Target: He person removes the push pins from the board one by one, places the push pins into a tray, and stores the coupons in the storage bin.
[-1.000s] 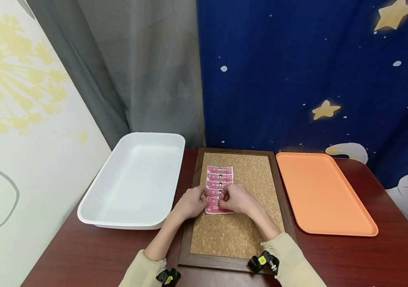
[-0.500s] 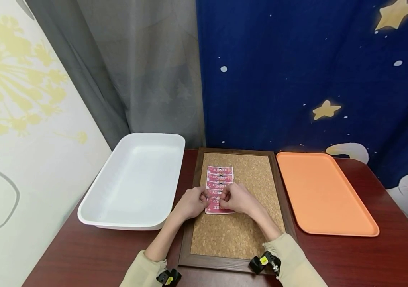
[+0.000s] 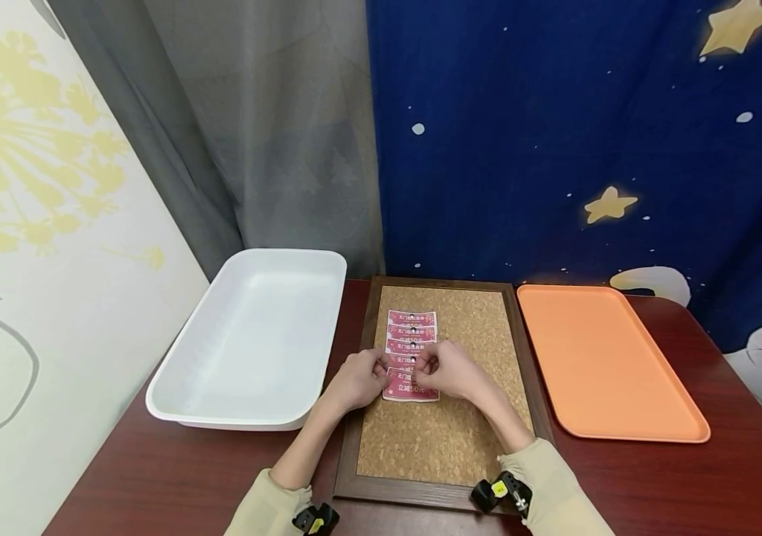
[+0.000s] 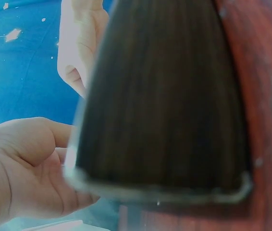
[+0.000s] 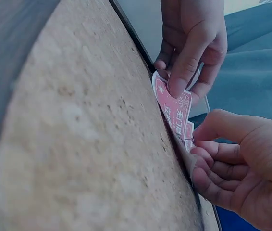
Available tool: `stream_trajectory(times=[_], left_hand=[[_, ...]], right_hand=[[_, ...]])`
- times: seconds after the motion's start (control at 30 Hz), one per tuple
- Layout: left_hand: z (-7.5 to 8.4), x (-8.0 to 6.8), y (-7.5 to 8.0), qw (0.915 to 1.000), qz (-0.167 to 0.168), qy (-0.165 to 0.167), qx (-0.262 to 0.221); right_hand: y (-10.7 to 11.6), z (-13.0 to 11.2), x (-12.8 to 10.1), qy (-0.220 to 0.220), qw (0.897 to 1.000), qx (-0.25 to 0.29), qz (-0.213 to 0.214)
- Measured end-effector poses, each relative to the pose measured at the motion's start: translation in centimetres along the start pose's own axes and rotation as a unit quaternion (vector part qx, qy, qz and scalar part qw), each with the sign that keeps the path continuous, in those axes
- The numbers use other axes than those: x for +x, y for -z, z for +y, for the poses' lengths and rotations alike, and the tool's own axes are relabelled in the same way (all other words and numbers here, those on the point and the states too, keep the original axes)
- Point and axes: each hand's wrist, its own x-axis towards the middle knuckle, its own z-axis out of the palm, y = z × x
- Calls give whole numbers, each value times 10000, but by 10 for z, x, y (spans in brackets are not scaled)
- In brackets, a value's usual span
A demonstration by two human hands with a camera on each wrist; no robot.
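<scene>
A column of pink printed coupons (image 3: 411, 346), overlapping like shingles, lies on a framed cork board (image 3: 475, 327); small black pins show along its middle. My left hand (image 3: 359, 380) pinches the left edge of the lowest coupon (image 5: 174, 103), thumb on top, as the right wrist view shows. At that coupon's other side my right hand (image 3: 451, 370) has its fingertips curled at the edge, which bends up against them (image 5: 198, 168). A thin dark pin runs close by the right thumb tip. The left wrist view shows mostly the dark wooden frame (image 4: 160, 106), hiding the left fingertips.
Left of the board stands a deep white plastic tub (image 3: 254, 335). A flat orange tray (image 3: 609, 361) lies at its right. Everything sits on a reddish-brown table (image 3: 120, 476), with grey and blue star-print curtains (image 3: 522, 149) behind.
My right hand has shifted slightly to the right, and more of the lowest coupon's lower right part shows. The left hand has stayed in place.
</scene>
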Motion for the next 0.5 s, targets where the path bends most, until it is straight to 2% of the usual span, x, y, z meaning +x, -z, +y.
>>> stream_trajectory(times=[0.27, 0.5], left_hand=[[2, -2, 7, 9999, 44, -96, -89], [7, -5, 22, 9993, 220, -144, -283]], right_hand=[[17, 4, -11, -89, 9977, 544, 387], [39, 10, -25, -316, 9931, 544, 990]])
